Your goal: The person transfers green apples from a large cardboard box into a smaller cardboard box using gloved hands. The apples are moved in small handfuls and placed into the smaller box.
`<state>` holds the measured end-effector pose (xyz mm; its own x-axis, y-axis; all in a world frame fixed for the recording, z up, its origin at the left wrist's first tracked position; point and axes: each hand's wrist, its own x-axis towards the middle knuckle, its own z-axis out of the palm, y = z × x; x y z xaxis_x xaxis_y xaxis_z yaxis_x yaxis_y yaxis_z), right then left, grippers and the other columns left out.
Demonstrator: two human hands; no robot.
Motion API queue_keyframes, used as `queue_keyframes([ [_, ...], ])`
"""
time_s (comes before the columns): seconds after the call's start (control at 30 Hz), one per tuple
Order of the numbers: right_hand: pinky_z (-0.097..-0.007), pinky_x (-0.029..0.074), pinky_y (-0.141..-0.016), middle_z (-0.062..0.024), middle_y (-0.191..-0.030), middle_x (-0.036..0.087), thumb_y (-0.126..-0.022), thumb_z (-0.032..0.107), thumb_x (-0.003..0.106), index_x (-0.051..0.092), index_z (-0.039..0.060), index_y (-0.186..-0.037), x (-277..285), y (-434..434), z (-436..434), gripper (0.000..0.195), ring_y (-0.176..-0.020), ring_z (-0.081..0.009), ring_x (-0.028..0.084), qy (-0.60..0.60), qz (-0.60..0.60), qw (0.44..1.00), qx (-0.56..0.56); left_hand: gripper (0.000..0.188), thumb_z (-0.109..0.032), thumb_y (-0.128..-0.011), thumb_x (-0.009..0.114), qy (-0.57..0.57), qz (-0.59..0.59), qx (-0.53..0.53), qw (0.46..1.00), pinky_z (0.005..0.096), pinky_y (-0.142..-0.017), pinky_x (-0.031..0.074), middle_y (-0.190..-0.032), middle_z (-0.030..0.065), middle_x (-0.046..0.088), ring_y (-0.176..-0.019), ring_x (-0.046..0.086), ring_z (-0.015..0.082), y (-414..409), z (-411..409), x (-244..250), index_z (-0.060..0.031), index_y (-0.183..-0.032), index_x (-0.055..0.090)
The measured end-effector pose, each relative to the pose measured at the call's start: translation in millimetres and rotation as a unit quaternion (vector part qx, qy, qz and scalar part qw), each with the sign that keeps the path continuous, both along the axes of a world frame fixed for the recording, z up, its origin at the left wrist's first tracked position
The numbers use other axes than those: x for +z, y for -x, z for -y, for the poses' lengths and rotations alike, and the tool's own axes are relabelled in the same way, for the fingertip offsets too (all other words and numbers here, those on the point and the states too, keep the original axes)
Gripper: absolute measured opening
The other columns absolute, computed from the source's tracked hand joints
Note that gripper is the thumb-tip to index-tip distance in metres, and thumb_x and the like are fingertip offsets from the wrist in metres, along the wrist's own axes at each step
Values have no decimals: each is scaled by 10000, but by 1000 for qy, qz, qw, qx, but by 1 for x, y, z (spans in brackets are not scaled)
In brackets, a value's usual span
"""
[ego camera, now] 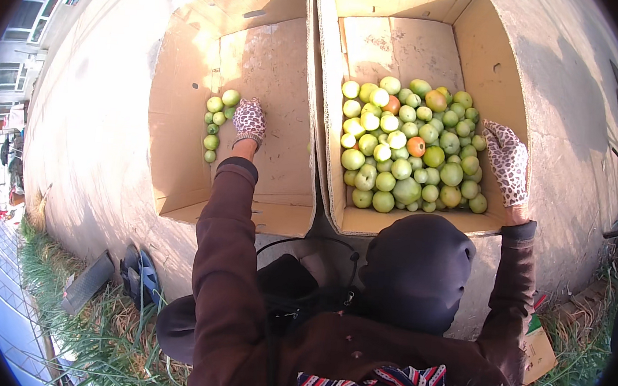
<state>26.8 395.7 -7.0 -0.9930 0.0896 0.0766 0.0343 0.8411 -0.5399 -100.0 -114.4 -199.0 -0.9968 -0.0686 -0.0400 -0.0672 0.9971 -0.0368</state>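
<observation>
My left hand point(250, 119), in a leopard-print glove, reaches down inside the left cardboard box point(270, 68). It is right beside a green tomato point(229, 112) in a short line of several along that box's left side. The back of the glove hides my fingers, so whether they hold anything is unclear. In the right cardboard box point(427, 40), many mostly green tomatoes point(401, 169) lie together, with a few turning orange-red, such as one reddish tomato point(415, 146). My gloved right hand point(504, 161) is at that box's right wall, fingers bent beside the tomatoes; its palm side is hidden.
The boxes stand side by side on concrete ground point(100, 119); my dark-clad knee point(418, 271) is against the right box's near side. Slippers point(139, 274) and green grass point(108, 341) are at lower left. A broom point(38, 210) lies farther left, and a cardboard piece point(537, 353) at lower right.
</observation>
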Motion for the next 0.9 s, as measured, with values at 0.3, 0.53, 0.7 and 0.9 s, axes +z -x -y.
queue_keyframes([
  [0.3,-353,495,-859,-131,-1062,658,-904,166,578,654,61,-1112,-18,2,-9,245,-972,-275,633,24,-31,998,46,335,-81,-905,576,-631,-72,69,769,303,-714,553,-1011,147,625,-797,666,262,7,-29,83,24,-1217,514],
  [0.53,-329,465,-928,-134,-1157,629,-910,147,589,608,47,-1203,56,-6,63,311,-1066,-227,596,195,-37,971,137,445,-76,-933,539,-741,111,-107,654,306,-845,535,-1188,173,587,-1011,625,232,-58,-162,231,54,-1339,412],
  [0.7,-361,417,-985,-124,-1188,602,-899,152,587,555,91,-1271,45,-4,92,379,-1148,-251,533,220,-159,916,296,414,-70,-942,502,-558,115,-244,785,293,-966,466,-1283,138,540,-1152,545,180,-95,-203,240,33,-1338,435],
  [0.9,-354,431,-969,-131,-1159,611,-876,135,607,564,69,-1248,37,-17,77,381,-1098,-248,562,314,-74,892,316,465,-85,-919,532,-446,37,-301,842,303,-1005,430,-1298,137,538,-1179,530,190,-109,-224,239,-2,-1362,415],
])
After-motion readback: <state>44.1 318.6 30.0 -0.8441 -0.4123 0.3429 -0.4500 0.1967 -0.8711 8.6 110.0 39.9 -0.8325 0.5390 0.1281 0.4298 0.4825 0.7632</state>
